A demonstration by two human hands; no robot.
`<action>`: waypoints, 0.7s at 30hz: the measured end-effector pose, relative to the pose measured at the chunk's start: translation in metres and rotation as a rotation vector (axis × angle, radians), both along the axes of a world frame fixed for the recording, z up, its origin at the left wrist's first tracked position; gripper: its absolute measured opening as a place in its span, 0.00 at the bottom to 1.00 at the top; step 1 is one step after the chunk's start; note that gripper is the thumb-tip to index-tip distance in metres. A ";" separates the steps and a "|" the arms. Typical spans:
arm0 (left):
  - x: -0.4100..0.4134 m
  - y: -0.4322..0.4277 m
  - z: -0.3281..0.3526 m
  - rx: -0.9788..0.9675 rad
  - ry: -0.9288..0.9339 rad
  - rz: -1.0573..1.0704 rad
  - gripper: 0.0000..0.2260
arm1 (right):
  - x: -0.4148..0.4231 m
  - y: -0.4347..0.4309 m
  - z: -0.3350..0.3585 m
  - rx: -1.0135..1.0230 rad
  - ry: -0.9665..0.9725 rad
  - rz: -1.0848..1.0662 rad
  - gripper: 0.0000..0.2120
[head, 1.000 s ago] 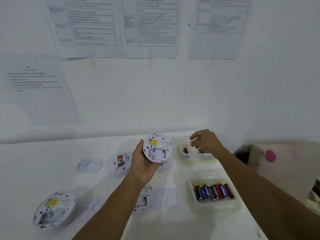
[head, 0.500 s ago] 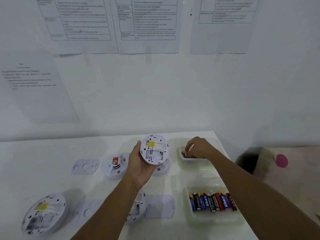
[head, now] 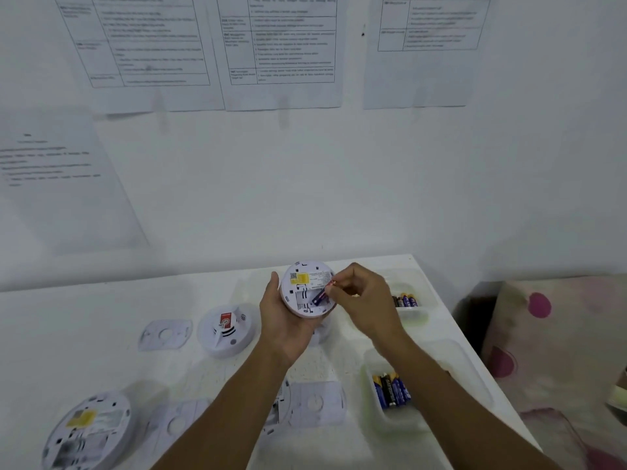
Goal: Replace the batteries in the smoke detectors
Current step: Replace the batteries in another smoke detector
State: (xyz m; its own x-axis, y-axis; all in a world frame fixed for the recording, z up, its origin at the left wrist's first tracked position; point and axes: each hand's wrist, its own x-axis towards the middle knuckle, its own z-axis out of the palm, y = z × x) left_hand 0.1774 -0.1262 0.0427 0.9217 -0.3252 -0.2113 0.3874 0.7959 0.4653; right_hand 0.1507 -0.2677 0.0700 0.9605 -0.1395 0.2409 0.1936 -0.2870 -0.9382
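My left hand [head: 283, 320] grips a round white smoke detector [head: 305, 283] above the table, its back with a yellow label turned up. My right hand [head: 366, 296] pinches a blue battery [head: 319, 296] and holds its tip at the detector's battery bay. A far tray [head: 412, 312] by the wall holds a few batteries. A nearer tray [head: 373, 412] holds several more, partly hidden by my right forearm. Another detector [head: 90, 432] lies back-up at the front left. A third detector [head: 227, 330] sits face-up behind it.
Flat white mounting plates [head: 166, 334] lie about the white table [head: 68, 334], one [head: 317, 403] under my left forearm. Printed sheets [head: 281, 52] hang on the wall. The table's right edge drops to a spotted cloth [head: 549, 334].
My right hand left the far tray with a battery and came left to the detector. My left hand kept the detector in about the same place.
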 end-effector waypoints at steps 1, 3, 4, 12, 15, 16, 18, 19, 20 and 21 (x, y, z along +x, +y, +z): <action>0.000 -0.001 0.000 0.004 -0.003 -0.004 0.28 | -0.003 0.005 -0.005 -0.010 -0.034 -0.038 0.05; -0.001 -0.003 -0.001 0.011 -0.004 -0.001 0.28 | -0.007 0.012 -0.013 -0.066 -0.102 -0.107 0.06; -0.002 -0.003 -0.003 0.017 -0.001 -0.001 0.27 | -0.008 0.015 -0.017 -0.092 -0.129 -0.136 0.06; -0.003 -0.008 -0.002 0.035 0.012 0.015 0.25 | -0.023 0.018 -0.035 -0.487 -0.262 -0.252 0.14; -0.005 -0.009 -0.003 0.013 0.003 0.018 0.24 | -0.028 0.018 -0.037 -0.603 -0.310 -0.258 0.22; -0.006 -0.009 -0.004 0.005 0.004 0.026 0.24 | -0.029 0.017 -0.037 -0.643 -0.331 -0.257 0.23; -0.005 -0.009 -0.004 0.007 -0.007 0.036 0.24 | -0.030 0.016 -0.034 -0.738 -0.362 -0.241 0.24; -0.004 -0.010 -0.003 0.025 -0.014 0.036 0.24 | -0.031 0.015 -0.034 -0.782 -0.374 -0.230 0.24; -0.004 -0.010 -0.003 0.050 -0.017 0.030 0.24 | -0.032 0.015 -0.033 -0.815 -0.382 -0.220 0.24; -0.004 -0.010 -0.003 0.067 -0.014 0.020 0.24 | -0.032 0.014 -0.032 -0.838 -0.390 -0.214 0.23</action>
State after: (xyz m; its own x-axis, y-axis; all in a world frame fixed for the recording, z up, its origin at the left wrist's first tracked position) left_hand 0.1735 -0.1365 0.0400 0.9310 -0.2923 -0.2188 0.3648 0.7705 0.5228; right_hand 0.1190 -0.2541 0.0376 0.7651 0.0607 0.6410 0.3149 -0.9036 -0.2904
